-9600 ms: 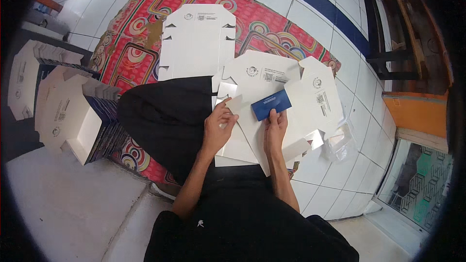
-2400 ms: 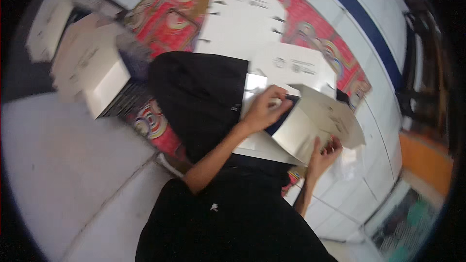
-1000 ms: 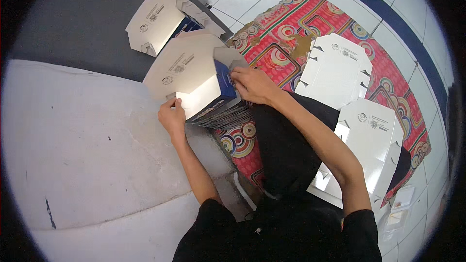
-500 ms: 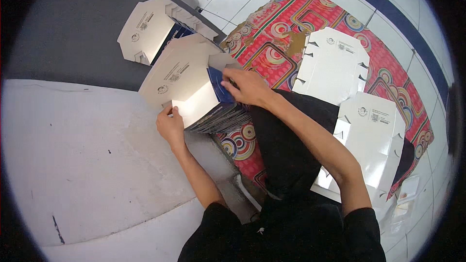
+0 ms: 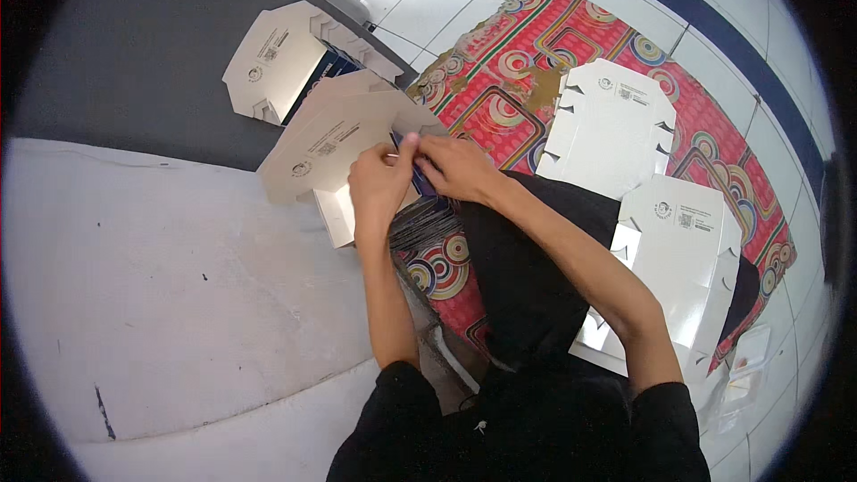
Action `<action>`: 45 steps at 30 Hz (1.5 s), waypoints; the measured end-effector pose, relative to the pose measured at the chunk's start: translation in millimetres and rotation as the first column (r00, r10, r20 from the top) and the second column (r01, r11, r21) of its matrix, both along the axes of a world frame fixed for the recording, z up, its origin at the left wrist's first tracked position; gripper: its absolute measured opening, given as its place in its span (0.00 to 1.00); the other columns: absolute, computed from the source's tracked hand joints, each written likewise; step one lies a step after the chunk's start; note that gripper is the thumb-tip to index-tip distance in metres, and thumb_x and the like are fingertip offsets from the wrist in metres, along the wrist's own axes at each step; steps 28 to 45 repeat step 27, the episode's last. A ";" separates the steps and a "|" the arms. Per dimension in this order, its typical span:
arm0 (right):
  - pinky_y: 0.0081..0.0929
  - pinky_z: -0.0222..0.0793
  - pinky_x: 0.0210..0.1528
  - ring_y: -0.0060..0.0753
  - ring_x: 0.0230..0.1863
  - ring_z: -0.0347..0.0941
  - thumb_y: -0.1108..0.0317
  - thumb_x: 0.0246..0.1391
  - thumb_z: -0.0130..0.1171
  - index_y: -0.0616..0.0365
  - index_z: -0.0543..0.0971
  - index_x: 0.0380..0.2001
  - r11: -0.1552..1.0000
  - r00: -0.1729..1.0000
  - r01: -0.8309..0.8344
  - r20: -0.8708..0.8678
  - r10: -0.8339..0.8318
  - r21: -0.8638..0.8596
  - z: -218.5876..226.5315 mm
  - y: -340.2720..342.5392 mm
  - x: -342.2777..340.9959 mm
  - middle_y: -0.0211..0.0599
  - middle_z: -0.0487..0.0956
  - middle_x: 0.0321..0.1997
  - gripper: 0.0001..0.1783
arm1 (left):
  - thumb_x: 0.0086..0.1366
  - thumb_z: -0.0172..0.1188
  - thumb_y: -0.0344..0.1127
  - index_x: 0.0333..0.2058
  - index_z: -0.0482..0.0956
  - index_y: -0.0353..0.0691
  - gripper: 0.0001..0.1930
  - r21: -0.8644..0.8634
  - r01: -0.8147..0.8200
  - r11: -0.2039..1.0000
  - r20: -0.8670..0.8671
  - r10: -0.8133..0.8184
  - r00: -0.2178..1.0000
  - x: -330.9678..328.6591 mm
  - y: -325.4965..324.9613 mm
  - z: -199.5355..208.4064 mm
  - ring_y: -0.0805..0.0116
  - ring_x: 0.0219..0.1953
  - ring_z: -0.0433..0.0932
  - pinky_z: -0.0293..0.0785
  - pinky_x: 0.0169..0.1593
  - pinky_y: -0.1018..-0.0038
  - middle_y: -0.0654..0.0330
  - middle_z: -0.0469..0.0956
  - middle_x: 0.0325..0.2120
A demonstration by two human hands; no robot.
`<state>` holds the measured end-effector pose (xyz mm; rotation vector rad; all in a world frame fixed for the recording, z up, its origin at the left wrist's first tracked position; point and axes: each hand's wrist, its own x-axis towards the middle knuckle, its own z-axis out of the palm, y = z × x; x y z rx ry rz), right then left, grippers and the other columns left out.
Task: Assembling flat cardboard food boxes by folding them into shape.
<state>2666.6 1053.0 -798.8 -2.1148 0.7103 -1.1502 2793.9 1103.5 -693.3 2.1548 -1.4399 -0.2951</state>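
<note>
In front of me a white cardboard box (image 5: 290, 145) with dark blue outer sides stands partly folded, its big printed flap raised. Beneath its right side shows a stack of dark, nested cardboard layers (image 5: 423, 230). My left hand (image 5: 378, 186) reaches over the box's inside, thumb and fingers closed at its right-hand corner. Close beside it, my right hand (image 5: 457, 168) has its fingers curled onto the same corner from the right. Both hands nearly touch, and they hide the spot they grip.
Another folded box (image 5: 275, 58) sits behind on the dark grey surface (image 5: 152, 62). Flat white cartons (image 5: 611, 129) lie at right, one of them (image 5: 683, 241) by my leg. A red patterned mat (image 5: 482, 125) covers the tiled floor. A pale surface (image 5: 178, 295) stretches left.
My left hand has left the box's front left edge and moved up and right to the corner by my right hand. The front panel has swung up, exposing more of the stack.
</note>
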 end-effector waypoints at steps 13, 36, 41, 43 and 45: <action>0.41 0.74 0.49 0.48 0.50 0.76 0.67 0.55 0.58 0.59 0.77 0.43 1.000 0.999 0.005 0.038 -0.006 0.018 0.1 13.9 -2.7 0.43 0.75 0.50 0.13 | 0.64 0.61 0.36 0.29 0.83 0.27 0.14 0.071 -0.013 0.997 -0.025 0.015 1.000 0.4 13.8 48.9 0.66 0.20 0.81 0.73 0.27 0.67 0.50 0.79 0.16; 0.43 0.68 0.59 0.48 0.54 0.73 0.66 0.55 0.57 0.63 0.80 0.44 0.998 0.985 -0.065 -0.158 0.063 -0.004 3.4 3.9 -10.2 0.45 0.78 0.52 0.16 | 0.55 0.63 0.36 0.25 0.80 0.27 0.14 0.129 0.105 0.986 0.106 -0.119 0.987 13.9 -12.9 2.4 0.37 0.37 0.81 0.76 0.46 0.53 0.37 0.80 0.28; 0.43 0.68 0.59 0.48 0.54 0.73 0.66 0.55 0.57 0.63 0.80 0.44 0.998 0.985 -0.065 -0.158 0.063 -0.004 3.4 3.9 -10.2 0.45 0.78 0.52 0.16 | 0.55 0.63 0.36 0.25 0.80 0.27 0.14 0.129 0.105 0.986 0.106 -0.119 0.987 13.9 -12.9 2.4 0.37 0.37 0.81 0.76 0.46 0.53 0.37 0.80 0.28; 0.43 0.68 0.59 0.48 0.54 0.73 0.66 0.55 0.57 0.63 0.80 0.44 0.998 0.985 -0.065 -0.158 0.063 -0.004 3.4 3.9 -10.2 0.45 0.78 0.52 0.16 | 0.55 0.63 0.36 0.25 0.80 0.27 0.14 0.129 0.105 0.986 0.106 -0.119 0.987 13.9 -12.9 2.4 0.37 0.37 0.81 0.76 0.46 0.53 0.37 0.80 0.28; 0.43 0.68 0.59 0.48 0.54 0.73 0.66 0.55 0.57 0.63 0.80 0.44 0.998 0.985 -0.065 -0.158 0.063 -0.004 3.4 3.9 -10.2 0.45 0.78 0.52 0.16 | 0.55 0.63 0.36 0.25 0.80 0.27 0.14 0.129 0.105 0.986 0.106 -0.119 0.987 13.9 -12.9 2.4 0.37 0.37 0.81 0.76 0.46 0.53 0.37 0.80 0.28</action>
